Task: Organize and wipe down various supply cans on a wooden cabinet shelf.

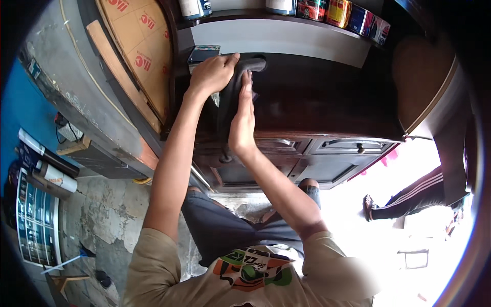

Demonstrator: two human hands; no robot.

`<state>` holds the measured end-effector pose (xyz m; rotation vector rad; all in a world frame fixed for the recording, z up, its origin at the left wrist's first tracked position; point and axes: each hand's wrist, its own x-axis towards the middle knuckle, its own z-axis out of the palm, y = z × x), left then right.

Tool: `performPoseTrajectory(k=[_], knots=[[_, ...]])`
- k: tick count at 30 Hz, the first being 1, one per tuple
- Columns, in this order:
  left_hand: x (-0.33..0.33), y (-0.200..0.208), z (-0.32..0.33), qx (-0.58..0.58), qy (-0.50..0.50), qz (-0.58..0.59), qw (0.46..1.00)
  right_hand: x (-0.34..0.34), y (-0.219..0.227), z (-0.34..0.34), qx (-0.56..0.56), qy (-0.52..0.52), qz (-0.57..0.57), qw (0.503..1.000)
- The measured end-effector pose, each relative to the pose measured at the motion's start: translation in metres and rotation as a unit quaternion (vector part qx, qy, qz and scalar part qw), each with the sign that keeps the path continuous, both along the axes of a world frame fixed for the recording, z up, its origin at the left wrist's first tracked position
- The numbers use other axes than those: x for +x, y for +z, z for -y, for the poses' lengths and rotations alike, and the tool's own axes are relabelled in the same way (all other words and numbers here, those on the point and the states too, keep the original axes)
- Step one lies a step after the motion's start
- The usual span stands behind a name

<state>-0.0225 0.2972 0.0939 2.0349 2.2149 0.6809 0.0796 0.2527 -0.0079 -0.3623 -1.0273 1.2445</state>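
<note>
A dark grey cloth (231,107) hangs between my hands above the dark wooden cabinet top (317,97). My left hand (210,75) is closed on its upper part, with the thumb on top. One end of the cloth sticks out to the right past that hand, and the other dangles over the cabinet's front edge. My right hand (242,120) is held edge-on along the cloth's right side, fingers stretched out and touching it. Close behind my left hand sits a small dark box (203,52) with a colourful top; my hand hides part of it.
Several paint cans (312,9) line the curved shelf above the cabinet. Drawers (353,147) form its front. A wooden strip (123,77) and a cardboard-covered panel (140,46) lean at left. Another person's leg (414,197) shows at right. A blue-handled broom (71,260) lies at lower left.
</note>
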Motion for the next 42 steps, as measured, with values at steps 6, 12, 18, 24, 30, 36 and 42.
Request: performPoseTrajectory(k=[6,12,18,24,30,36,42], knots=[[0.003,-0.003,-0.001,0.043,0.008,-0.031,0.999,0.008,0.02,-0.023,-0.008,-0.067,0.125,0.99],[0.006,-0.004,-0.002,0.051,0.022,-0.029,0.998,0.0,0.017,-0.036,-0.1,-0.05,0.112,0.987],[0.005,-0.006,-0.011,0.053,0.059,-0.033,0.996,-0.034,-0.028,0.044,0.098,-0.116,0.167,0.974],[-0.002,-0.001,-0.004,0.045,0.009,-0.028,0.999,-0.022,0.014,-0.038,0.094,-0.206,0.097,0.969],[0.002,-0.009,-0.004,0.091,0.0,-0.018,0.996,0.004,0.021,-0.121,-0.207,0.164,0.113,0.958],[0.006,-0.009,-0.008,0.098,0.025,-0.011,0.995,0.011,0.013,-0.076,-0.178,0.066,0.174,0.966],[0.011,-0.005,-0.008,0.067,0.074,-0.028,0.995,-0.013,0.01,0.029,-0.041,-0.088,0.146,0.984]])
